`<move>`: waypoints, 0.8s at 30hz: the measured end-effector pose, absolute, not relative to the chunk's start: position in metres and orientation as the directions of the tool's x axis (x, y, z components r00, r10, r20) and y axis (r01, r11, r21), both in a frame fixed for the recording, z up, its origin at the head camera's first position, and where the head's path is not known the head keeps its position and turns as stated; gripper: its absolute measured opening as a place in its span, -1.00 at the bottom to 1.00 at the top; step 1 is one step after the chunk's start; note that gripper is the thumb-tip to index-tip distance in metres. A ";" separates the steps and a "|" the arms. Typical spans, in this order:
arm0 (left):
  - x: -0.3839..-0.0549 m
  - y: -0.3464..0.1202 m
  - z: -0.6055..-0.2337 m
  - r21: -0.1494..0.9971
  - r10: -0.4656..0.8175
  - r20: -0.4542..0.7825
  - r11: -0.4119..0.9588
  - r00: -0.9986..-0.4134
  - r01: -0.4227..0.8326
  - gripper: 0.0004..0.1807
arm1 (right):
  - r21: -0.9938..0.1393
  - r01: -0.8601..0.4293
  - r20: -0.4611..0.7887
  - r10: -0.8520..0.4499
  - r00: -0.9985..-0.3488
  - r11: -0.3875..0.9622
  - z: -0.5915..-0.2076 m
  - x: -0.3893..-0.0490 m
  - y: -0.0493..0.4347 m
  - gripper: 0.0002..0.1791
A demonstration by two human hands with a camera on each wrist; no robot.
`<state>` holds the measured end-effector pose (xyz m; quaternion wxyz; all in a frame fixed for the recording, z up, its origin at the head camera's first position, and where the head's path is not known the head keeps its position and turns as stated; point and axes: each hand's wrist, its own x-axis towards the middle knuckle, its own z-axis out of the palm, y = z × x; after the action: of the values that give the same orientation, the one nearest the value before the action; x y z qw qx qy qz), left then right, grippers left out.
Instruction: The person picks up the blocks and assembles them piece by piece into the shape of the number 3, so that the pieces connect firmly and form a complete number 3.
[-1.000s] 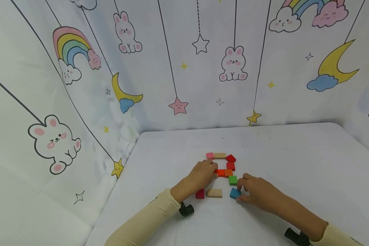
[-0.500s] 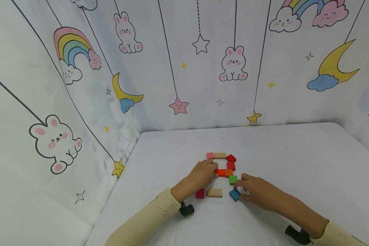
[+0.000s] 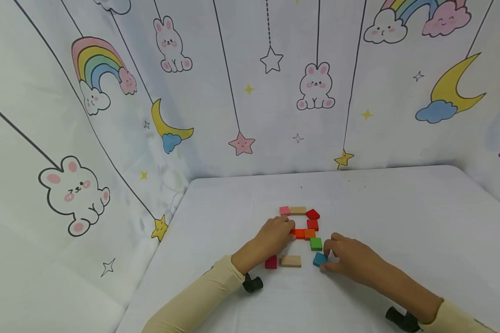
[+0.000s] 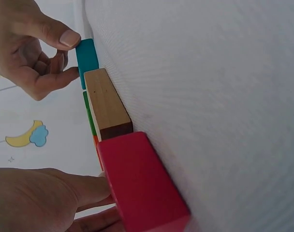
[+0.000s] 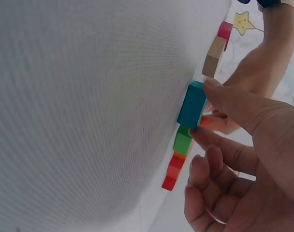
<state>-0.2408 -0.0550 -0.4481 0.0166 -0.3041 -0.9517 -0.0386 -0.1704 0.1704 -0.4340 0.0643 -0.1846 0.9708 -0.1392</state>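
My right hand pinches a blue block between thumb and index finger, at the table's middle. The block is turned askew, just in front of a green block. In the right wrist view the thumb and index finger lie at opposite ends of the blue block. My left hand holds the left end of a red-orange block, part of which its fingers hide. Beside that block sits an orange block. A plain wooden block and a crimson block lie nearer me.
Beyond the hands a pink block, another wooden block, a pointed red block and a square red block form a bend. The white table meets a patterned cloth backdrop.
The blue block first turned and shifted slightly toward me, then moved a little away and right, turning with my right fingers. My left hand and the other blocks have stayed put.
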 end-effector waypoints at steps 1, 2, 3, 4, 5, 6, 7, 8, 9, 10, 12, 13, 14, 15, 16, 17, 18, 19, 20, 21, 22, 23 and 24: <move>-0.241 -0.055 -0.448 0.065 0.577 0.056 0.812 -0.815 0.580 -0.73 | -0.294 -0.335 -0.067 -0.369 -0.927 0.895 -0.434 -0.170 0.170 -0.61; -0.241 -0.055 -0.448 0.066 0.578 0.055 0.812 -0.814 0.580 -0.73 | -0.293 -0.334 -0.061 -0.367 -0.928 0.896 -0.435 -0.170 0.170 -0.61; -0.241 -0.055 -0.448 0.065 0.577 0.055 0.812 -0.815 0.580 -0.73 | -0.295 -0.330 -0.057 -0.361 -0.931 0.897 -0.435 -0.170 0.169 -0.61; -0.241 -0.055 -0.448 0.064 0.577 0.054 0.813 -0.815 0.579 -0.73 | -0.296 -0.328 -0.054 -0.359 -0.932 0.897 -0.436 -0.171 0.169 -0.61; -0.241 -0.055 -0.448 0.065 0.576 0.053 0.813 -0.816 0.578 -0.73 | -0.298 -0.326 -0.050 -0.355 -0.933 0.897 -0.436 -0.171 0.169 -0.60; -0.241 -0.055 -0.448 0.065 0.575 0.053 0.814 -0.816 0.578 -0.73 | -0.299 -0.324 -0.048 -0.353 -0.934 0.898 -0.436 -0.171 0.168 -0.60; -0.241 -0.055 -0.448 0.064 0.575 0.052 0.814 -0.817 0.577 -0.72 | -0.301 -0.320 -0.047 -0.349 -0.936 0.898 -0.437 -0.171 0.168 -0.60; -0.240 -0.055 -0.448 0.063 0.574 0.050 0.815 -0.817 0.577 -0.72 | -0.301 -0.320 -0.045 -0.349 -0.936 0.898 -0.437 -0.172 0.168 -0.59; -0.240 -0.055 -0.448 0.063 0.575 0.053 0.814 -0.816 0.577 -0.72 | -0.301 -0.321 -0.042 -0.348 -0.936 0.898 -0.437 -0.172 0.168 -0.58; -0.240 -0.055 -0.447 0.063 0.576 0.054 0.813 -0.815 0.579 -0.73 | -0.300 -0.320 -0.041 -0.347 -0.937 0.899 -0.437 -0.172 0.168 -0.58; -0.240 -0.056 -0.447 0.063 0.581 0.059 0.809 -0.812 0.584 -0.74 | -0.298 -0.316 -0.040 -0.343 -0.939 0.901 -0.437 -0.173 0.168 -0.58; -0.240 -0.056 -0.447 0.064 0.584 0.062 0.807 -0.809 0.587 -0.74 | -0.298 -0.315 -0.039 -0.341 -0.939 0.901 -0.437 -0.173 0.168 -0.59; -0.240 -0.056 -0.447 0.065 0.587 0.067 0.804 -0.807 0.590 -0.75 | -0.297 -0.314 -0.038 -0.340 -0.940 0.902 -0.438 -0.174 0.168 -0.58; -0.240 -0.056 -0.447 0.066 0.590 0.073 0.802 -0.804 0.594 -0.76 | -0.299 -0.313 -0.037 -0.339 -0.940 0.901 -0.438 -0.174 0.168 -0.59; -0.240 -0.057 -0.446 0.067 0.592 0.075 0.800 -0.802 0.597 -0.77 | -0.301 -0.314 -0.036 -0.339 -0.940 0.901 -0.438 -0.174 0.168 -0.59; -0.239 -0.057 -0.446 0.067 0.594 0.079 0.798 -0.800 0.599 -0.77 | -0.303 -0.315 -0.034 -0.340 -0.940 0.899 -0.438 -0.174 0.169 -0.59; -0.239 -0.057 -0.446 0.068 0.596 0.080 0.797 -0.799 0.601 -0.77 | -0.305 -0.318 -0.029 -0.343 -0.939 0.898 -0.438 -0.174 0.169 -0.59; -0.239 -0.057 -0.445 0.070 0.596 0.080 0.796 -0.799 0.601 -0.77 | -0.307 -0.320 -0.026 -0.344 -0.939 0.896 -0.438 -0.174 0.169 -0.59; -0.239 -0.057 -0.445 0.069 0.596 0.079 0.796 -0.799 0.601 -0.76 | -0.309 -0.323 -0.022 -0.346 -0.938 0.895 -0.438 -0.174 0.169 -0.59; -0.239 -0.057 -0.445 0.069 0.595 0.076 0.797 -0.800 0.600 -0.76 | -0.310 -0.325 -0.019 -0.348 -0.937 0.893 -0.439 -0.174 0.169 -0.59; -0.239 -0.057 -0.445 0.069 0.595 0.073 0.798 -0.801 0.599 -0.76 | -0.309 -0.327 -0.018 -0.349 -0.937 0.893 -0.439 -0.174 0.169 -0.59; -0.239 -0.057 -0.445 0.068 0.595 0.072 0.798 -0.801 0.599 -0.75 | -0.309 -0.327 -0.017 -0.349 -0.937 0.893 -0.439 -0.174 0.169 -0.59; -0.239 -0.057 -0.445 0.069 0.594 0.070 0.798 -0.801 0.598 -0.75 | -0.309 -0.327 -0.018 -0.349 -0.937 0.893 -0.439 -0.174 0.169 -0.59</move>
<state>-0.2388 -0.0569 -0.4448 0.0222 -0.3145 -0.9480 -0.0437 -0.1744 0.1692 -0.4394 0.0364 -0.1739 0.9722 -0.1523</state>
